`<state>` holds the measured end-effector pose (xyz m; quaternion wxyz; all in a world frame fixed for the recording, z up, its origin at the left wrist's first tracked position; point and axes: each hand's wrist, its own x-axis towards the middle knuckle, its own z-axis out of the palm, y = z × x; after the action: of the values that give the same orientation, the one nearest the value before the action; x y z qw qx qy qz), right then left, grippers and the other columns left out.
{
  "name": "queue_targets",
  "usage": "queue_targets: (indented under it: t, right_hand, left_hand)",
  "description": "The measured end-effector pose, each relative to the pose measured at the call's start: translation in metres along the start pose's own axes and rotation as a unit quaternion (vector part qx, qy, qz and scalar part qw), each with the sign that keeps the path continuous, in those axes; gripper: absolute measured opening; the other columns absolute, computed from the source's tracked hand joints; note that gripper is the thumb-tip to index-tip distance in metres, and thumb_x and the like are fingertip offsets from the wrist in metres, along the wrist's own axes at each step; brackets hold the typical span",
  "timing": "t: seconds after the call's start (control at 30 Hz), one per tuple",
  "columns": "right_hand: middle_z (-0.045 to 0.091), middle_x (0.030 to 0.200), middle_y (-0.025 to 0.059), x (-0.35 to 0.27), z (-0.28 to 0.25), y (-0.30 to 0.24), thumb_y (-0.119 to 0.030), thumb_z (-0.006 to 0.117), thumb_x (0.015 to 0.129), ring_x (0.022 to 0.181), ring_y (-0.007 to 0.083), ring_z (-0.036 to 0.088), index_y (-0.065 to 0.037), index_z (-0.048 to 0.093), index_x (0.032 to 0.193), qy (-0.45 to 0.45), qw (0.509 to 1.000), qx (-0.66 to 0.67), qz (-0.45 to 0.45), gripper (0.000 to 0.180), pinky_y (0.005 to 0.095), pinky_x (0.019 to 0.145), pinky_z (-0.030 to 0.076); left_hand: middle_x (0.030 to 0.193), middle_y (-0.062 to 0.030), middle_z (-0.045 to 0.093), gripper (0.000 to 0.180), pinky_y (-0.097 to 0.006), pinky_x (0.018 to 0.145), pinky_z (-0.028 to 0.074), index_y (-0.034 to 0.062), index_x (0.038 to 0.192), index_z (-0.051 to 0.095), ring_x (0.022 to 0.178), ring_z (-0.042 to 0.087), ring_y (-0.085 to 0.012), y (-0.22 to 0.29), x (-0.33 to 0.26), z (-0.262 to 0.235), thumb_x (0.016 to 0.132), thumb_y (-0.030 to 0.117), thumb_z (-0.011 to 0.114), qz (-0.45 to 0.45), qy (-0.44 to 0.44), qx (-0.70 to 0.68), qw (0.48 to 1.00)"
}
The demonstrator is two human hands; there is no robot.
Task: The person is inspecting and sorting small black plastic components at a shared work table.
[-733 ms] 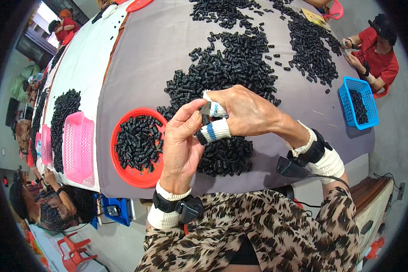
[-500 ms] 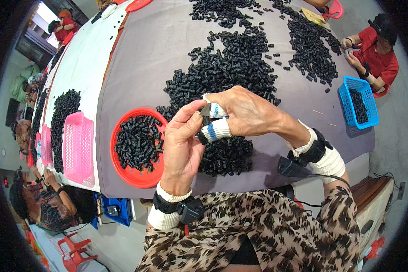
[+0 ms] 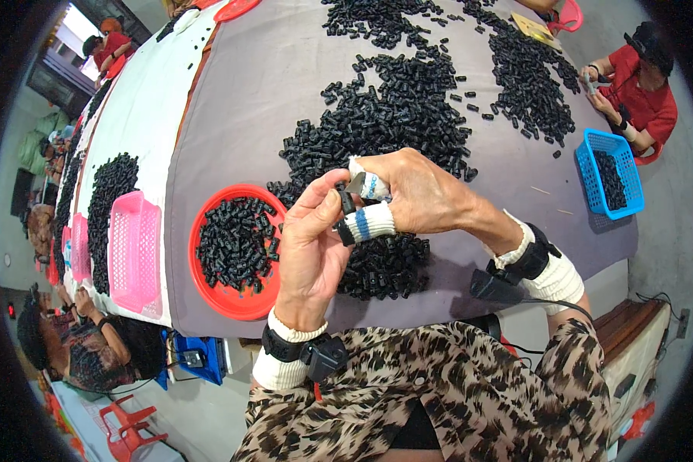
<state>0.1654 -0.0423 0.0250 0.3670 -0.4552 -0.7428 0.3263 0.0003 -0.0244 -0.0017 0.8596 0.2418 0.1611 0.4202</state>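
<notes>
While both hands meet above the near edge, the scene reads as follows.

Table [image 3: 285, 85]: a grey cloth covers it; a white cloth lies along its left side.
Black parts [image 3: 408, 115]: small black pieces are strewn in heaps from the middle to the far right corner, with one heap [image 3: 385, 266] at the near edge, right under the hands.
Red tray [image 3: 235, 250]: round, at the near edge left of the hands, holding more black pieces.
Pink basket [image 3: 135, 250]: on the white cloth, left of the tray.
Blue basket [image 3: 610, 173]: at the right edge, part filled, before a person in red.
Right hand [image 3: 423, 192]: fingers curled in, two of them taped [image 3: 369, 222]; thumb and forefinger pinch a small piece from the right.
Left hand [image 3: 312, 239]: palm toward the camera, fingers bent; thumb and forefinger tip close on the same piece from the left.
Piece [image 3: 348, 202]: small, black, upright between the fingertips of both hands, touching them, raised above the near heap; its shape is too small to tell.
</notes>
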Motion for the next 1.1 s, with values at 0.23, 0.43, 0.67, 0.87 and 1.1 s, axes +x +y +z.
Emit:
queue_targets:
  t: [0.23,0.43,0.67,0.87,1.1]
  right_hand:
    - [0.055,0.063,0.0050,0.002,0.001,-0.001,-0.022,0.074,0.063,0.056,0.0114,0.050,-0.001,0.054,0.078,0.017,0.999,0.001,0.031,0.033,0.0283,0.052,0.041]
    - [0.053,0.061,0.0054,0.002,0.003,0.000,-0.020,0.073,0.063,0.055,0.0125,0.049,-0.001,0.053,0.075,0.030,0.999,0.003,0.013,0.031,0.0293,0.051,0.040]
    - [0.059,0.065,0.0153,0.003,-0.001,-0.003,-0.028,0.069,0.063,0.059,0.0287,0.058,0.002,0.055,0.072,0.025,0.998,0.014,0.063,0.034,0.0367,0.057,0.045]
    - [0.053,0.062,0.0073,0.004,0.000,0.001,-0.027,0.074,0.063,0.055,0.0158,0.049,0.000,0.053,0.073,-0.006,0.999,0.002,0.054,0.036,0.0319,0.052,0.040]
    - [0.050,0.061,0.0094,0.005,0.000,0.004,-0.031,0.074,0.063,0.055,0.0190,0.048,0.002,0.050,0.073,-0.025,0.999,-0.020,0.037,0.041,0.0338,0.051,0.039]
  left_hand:
    - [0.096,-0.0085,0.060,0.026,-0.030,0.080,0.048,0.0003,0.110,0.053,0.087,0.059,-0.0148,-0.001,-0.001,-0.007,0.085,0.005,0.055,-0.013,0.024,-0.026,0.999]
    - [0.094,-0.0076,0.061,0.024,-0.027,0.075,0.049,0.0000,0.104,0.055,0.084,0.059,-0.0137,0.002,0.001,0.001,0.080,0.002,0.057,0.007,0.026,0.075,0.997]
    - [0.091,-0.0069,0.062,0.020,-0.027,0.074,0.049,-0.0006,0.102,0.056,0.082,0.060,-0.0131,-0.002,0.004,0.002,0.085,0.009,0.056,0.009,0.067,0.055,0.996]
    - [0.102,-0.0116,0.059,0.024,-0.030,0.082,0.049,-0.0037,0.109,0.050,0.092,0.058,-0.0174,-0.002,0.001,-0.009,0.089,0.009,0.049,0.015,0.001,0.022,1.000]
    - [0.102,-0.0112,0.060,0.022,-0.032,0.083,0.049,-0.0028,0.108,0.051,0.093,0.060,-0.0188,-0.003,0.002,-0.013,0.089,0.009,0.049,0.014,-0.003,0.029,0.999]
